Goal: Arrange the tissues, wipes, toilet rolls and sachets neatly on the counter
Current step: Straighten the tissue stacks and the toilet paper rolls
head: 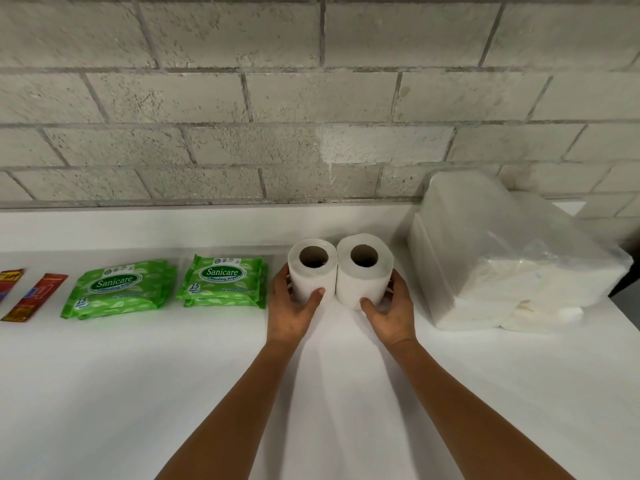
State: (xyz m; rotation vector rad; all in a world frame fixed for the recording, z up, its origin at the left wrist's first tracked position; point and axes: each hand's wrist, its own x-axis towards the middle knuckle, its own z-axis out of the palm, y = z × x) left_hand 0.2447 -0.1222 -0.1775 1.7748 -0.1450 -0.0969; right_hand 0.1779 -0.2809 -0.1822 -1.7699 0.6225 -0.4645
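Two white toilet rolls stand upright and touching on the white counter (pixel 138 393). My left hand (pixel 289 311) grips the left roll (pixel 313 275), thumb in front and fingers round its left side. My right hand (pixel 391 313) grips the right roll (pixel 363 277) the same way from the right. To the left lie two stacks of green wipes packs, one (pixel 117 289) and another (pixel 223 280). Further left lie two red sachets, one (pixel 34 296) and one (pixel 9 280) cut by the frame edge. Tissue packs in clear plastic (pixel 502 254) sit at the right.
A grey block wall (pixel 311 98) runs along the back of the counter. The counter's right edge (pixel 623 313) lies just beyond the tissue packs, with a dark gap past it.
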